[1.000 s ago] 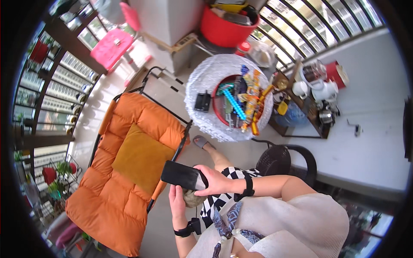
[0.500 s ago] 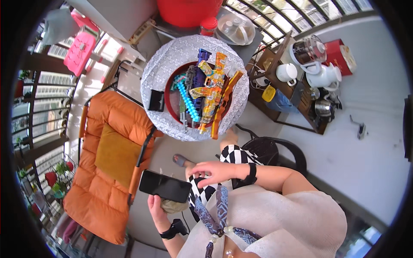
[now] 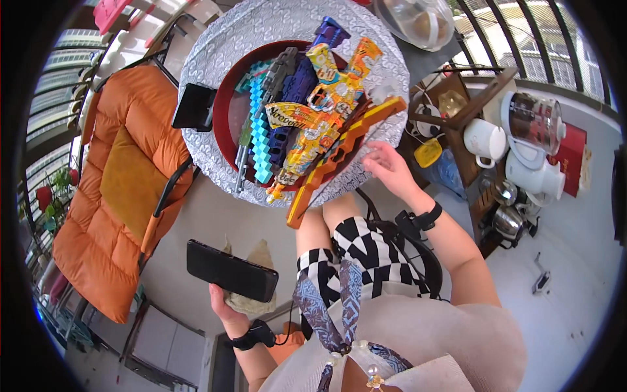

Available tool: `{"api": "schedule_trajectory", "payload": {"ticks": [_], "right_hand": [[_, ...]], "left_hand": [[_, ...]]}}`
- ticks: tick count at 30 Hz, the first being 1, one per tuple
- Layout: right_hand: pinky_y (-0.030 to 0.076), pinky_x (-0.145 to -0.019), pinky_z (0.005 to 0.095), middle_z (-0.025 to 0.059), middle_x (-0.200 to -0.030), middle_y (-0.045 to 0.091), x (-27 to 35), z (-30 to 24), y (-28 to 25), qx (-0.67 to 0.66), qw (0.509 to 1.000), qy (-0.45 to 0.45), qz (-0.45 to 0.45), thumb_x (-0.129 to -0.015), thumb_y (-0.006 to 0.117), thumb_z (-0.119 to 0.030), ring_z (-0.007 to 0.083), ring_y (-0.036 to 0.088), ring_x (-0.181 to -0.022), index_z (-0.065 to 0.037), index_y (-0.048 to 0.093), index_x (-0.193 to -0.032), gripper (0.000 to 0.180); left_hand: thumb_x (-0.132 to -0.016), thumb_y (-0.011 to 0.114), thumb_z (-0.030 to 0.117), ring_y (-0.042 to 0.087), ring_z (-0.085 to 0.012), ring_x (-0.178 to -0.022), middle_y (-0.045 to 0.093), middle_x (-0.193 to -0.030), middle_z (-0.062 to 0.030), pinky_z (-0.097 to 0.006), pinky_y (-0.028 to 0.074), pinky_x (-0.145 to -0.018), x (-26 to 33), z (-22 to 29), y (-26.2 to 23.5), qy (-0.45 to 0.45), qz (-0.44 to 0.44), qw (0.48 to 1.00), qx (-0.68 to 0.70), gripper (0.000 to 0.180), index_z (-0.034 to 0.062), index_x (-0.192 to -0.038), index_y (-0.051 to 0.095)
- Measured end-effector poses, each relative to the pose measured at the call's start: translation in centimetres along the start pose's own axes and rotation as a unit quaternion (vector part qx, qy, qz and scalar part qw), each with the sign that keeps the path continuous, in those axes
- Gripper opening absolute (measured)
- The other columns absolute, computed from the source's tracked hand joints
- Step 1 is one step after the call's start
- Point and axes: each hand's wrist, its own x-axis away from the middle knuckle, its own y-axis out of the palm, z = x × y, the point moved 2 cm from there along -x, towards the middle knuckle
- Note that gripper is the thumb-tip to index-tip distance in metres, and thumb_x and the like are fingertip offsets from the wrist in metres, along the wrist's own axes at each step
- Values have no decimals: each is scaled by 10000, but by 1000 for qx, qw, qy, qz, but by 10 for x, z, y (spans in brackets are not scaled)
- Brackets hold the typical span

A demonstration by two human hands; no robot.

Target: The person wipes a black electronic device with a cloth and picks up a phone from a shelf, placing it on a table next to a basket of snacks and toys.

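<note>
The black phone [image 3: 232,270] sits low beside the lap, gripped by the left hand [image 3: 225,306]; earlier both hands met at it. The right hand [image 3: 390,168] has left it, now half open over the round table [image 3: 215,46], fingertips near the orange toy gun [image 3: 339,153], holding nothing.

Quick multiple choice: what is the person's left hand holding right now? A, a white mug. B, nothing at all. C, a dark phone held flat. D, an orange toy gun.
C: the left hand grips a dark phone held flat beside the lap, while the right hand reaches toward the toy guns on the red tray, its fingers spread and holding nothing.
</note>
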Motion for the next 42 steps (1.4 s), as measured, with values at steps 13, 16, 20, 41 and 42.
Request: {"api": "schedule_trajectory", "payload": {"ticks": [13,16,20,41,42], "right_hand": [[523,-513,246,128,-1002,654,-38,6,19,42,999,-16,0,-924,615,-217,179,694,-740,-36,217,-1416,657],[537,-505,278,120,-1056,647,-39,-4,27,58,998,-11,-23,-937,594,-264,189,697,-733,-33,343,-1303,500],[569,-596,337,124,-989,678,-44,-10,29,82,994,-25,-63,-921,582,-295,211,701,-779,-18,453,-1233,437],[600,-576,345,129,-1005,643,57,95,20,-14,987,-129,-94,-874,453,-39,227,686,-696,-88,340,-1374,515],[599,-574,336,129,-1012,643,66,99,20,-12,983,-147,-107,-872,457,-36,223,689,-707,-98,314,-1398,548]], "left_hand": [[-993,483,421,596,-292,-1136,600,-1278,-125,-429,460,-1004,-42,-101,-69,127,44,984,119,547,16,-1361,491],[-997,482,415,592,-278,-1141,597,-1281,-120,-412,453,-1006,-27,-131,-85,165,40,978,118,538,8,-1349,499],[-999,465,409,561,-255,-1175,580,-1294,-118,-395,424,-1016,24,-170,-102,171,130,969,118,538,-5,-1340,497],[-1002,528,313,588,-247,-1117,604,-1217,-107,-380,462,-969,144,-250,-139,272,31,948,166,428,-1,-1294,512],[-1002,528,313,588,-247,-1117,604,-1217,-107,-380,462,-969,146,-250,-138,273,36,947,167,428,-1,-1294,512]]}}
